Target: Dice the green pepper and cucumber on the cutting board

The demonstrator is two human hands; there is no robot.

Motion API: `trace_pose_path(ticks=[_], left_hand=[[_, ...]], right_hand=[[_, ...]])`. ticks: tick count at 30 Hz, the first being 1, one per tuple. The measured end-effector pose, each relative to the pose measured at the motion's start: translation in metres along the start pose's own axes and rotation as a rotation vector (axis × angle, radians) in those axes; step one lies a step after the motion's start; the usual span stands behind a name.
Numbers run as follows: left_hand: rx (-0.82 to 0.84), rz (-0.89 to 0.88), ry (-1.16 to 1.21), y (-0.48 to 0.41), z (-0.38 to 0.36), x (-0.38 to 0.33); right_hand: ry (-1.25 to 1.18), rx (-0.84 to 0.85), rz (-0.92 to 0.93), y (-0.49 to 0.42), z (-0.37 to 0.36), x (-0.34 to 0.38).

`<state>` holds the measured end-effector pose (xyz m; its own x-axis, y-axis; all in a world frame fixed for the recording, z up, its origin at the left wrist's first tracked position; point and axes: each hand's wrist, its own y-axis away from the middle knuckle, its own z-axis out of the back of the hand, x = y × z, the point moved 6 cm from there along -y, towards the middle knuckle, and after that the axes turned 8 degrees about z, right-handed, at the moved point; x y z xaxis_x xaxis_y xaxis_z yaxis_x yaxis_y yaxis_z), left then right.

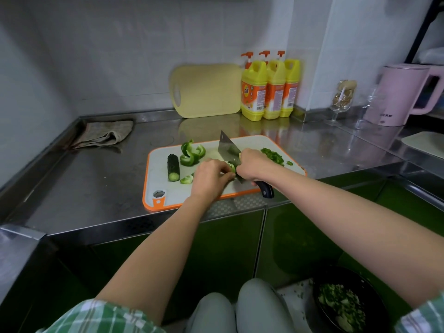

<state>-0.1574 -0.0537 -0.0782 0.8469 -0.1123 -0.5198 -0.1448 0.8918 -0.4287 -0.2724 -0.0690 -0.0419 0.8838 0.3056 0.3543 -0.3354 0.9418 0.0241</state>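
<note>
A white cutting board [165,198] with an orange rim lies on the steel counter. My right hand [254,165] grips a cleaver [228,150] by its black handle, blade down on the board. My left hand [211,176] holds a green pepper piece [232,167] against the blade with curled fingers. Curled pepper strips [191,153] lie at the back of the board, and a smaller pepper piece [187,179] sits near my left hand. A dark cucumber length [173,167] rests at the left. Diced pepper [272,155] is heaped at the right.
A folded cloth [105,134] lies at the counter's back left. A yellow board [206,90] leans on the wall beside three yellow detergent bottles [269,90]. Glasses [341,102] and a pink kettle [403,92] stand at right. A black bin [348,301] with green scraps sits on the floor.
</note>
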Motion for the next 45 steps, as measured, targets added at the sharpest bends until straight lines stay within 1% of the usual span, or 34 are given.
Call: trace_pose_path(ticks=[4, 7, 13, 20, 24, 27, 29, 31, 34, 39, 45], left_hand=[[-0.063, -0.014, -0.086, -0.001, 0.006, 0.004], [-0.066, -0.019, -0.125, -0.001, 0.007, 0.004], [-0.064, -0.034, -0.257, 0.002, 0.006, 0.001], [-0.035, -0.096, -0.187, 0.003, 0.007, -0.003], [-0.025, -0.167, -0.22, 0.009, 0.007, -0.011], [-0.084, -0.06, -0.173, 0.009, 0.012, -0.002], [-0.093, 0.017, -0.151, 0.008, 0.015, 0.002], [-0.087, 0.05, -0.139, 0.007, 0.016, 0.002], [-0.09, 0.089, -0.119, 0.006, 0.013, 0.002], [-0.086, 0.113, -0.108, 0.005, 0.009, 0.002], [-0.067, 0.093, -0.146, 0.006, 0.009, 0.002]], right_hand=[[-0.102, -0.046, -0.02, -0.002, -0.001, -0.008], [-0.117, -0.04, -0.029, -0.001, -0.001, -0.01], [0.001, 0.094, -0.021, 0.004, 0.013, 0.003], [0.004, 0.052, -0.014, 0.004, 0.006, -0.002], [0.013, 0.025, 0.002, 0.002, 0.004, 0.002], [-0.054, 0.012, 0.001, 0.002, 0.005, -0.003], [-0.132, -0.025, 0.005, 0.004, 0.008, -0.01], [-0.194, -0.052, 0.01, 0.007, 0.013, -0.016], [-0.263, -0.039, 0.018, 0.01, 0.021, -0.016], [-0.207, 0.015, 0.04, 0.022, 0.024, -0.01], [-0.129, 0.029, 0.055, 0.029, 0.022, -0.006]])
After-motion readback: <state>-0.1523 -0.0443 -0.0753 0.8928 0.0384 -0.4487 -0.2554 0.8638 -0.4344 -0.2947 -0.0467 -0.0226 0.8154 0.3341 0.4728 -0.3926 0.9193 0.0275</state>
